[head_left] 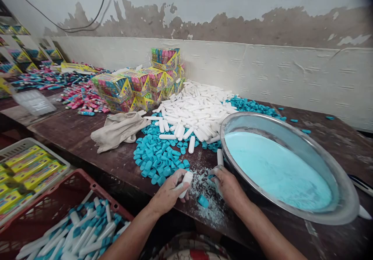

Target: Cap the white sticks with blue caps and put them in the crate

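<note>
My left hand (172, 190) is closed around a white plastic tube (186, 183) near the table's front edge. To its right, my right hand (225, 183) has its fingers pinched together on a small blue cap (211, 177), mostly hidden by the fingers. Between the hands a loose blue cap (203, 201) lies on scattered pale powder. A metal basin (346, 198) holding light blue powder (274, 167) is just right of my right hand. Blue caps (159, 155) are heaped beyond my left hand, with a pile of white tubes (198, 108) behind them.
A beige cloth (119, 130) lies left of the caps, before stacked packaged boxes (140, 83). At lower left, a red crate (96, 188) holds capped tubes beside a white basket (62, 160) of yellow packs. More blue caps (250, 105) lie behind the basin.
</note>
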Motion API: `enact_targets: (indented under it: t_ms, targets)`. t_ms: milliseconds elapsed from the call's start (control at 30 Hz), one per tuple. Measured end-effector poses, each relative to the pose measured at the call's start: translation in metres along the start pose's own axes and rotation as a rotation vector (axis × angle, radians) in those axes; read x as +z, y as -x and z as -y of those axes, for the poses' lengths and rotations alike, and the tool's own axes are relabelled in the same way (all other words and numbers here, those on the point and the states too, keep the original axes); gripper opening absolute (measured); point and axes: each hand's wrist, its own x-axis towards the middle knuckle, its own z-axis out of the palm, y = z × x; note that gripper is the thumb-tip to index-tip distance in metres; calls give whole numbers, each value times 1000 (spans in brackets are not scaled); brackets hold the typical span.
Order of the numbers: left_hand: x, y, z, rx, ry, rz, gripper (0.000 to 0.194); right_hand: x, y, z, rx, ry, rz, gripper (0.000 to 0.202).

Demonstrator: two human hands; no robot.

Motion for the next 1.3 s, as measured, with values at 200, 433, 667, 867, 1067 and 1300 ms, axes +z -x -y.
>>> enact_targets:
  t_ms: [200,433,667,867,1067,1300]
  targets:
    - [8,1,-6,-26,-127,75,26,-10,10,29,148,-328,-117,18]
    - [14,2,-14,19,-307,172,27,-9,21,44,236,-610,69,32]
    - [21,-1,-11,86,-744,149,21,-12,24,36,281,-639,257,27]
    - [36,-6,1,36,-1222,97,27,-17,24,37,358,-692,332,23]
    - [43,-14,3,-16,-1378,97,19,-7,22,38,394,-782,266,19]
    - [46,-16,1,-67,-1396,69,19,-3,11,38,350,-728,320,21]
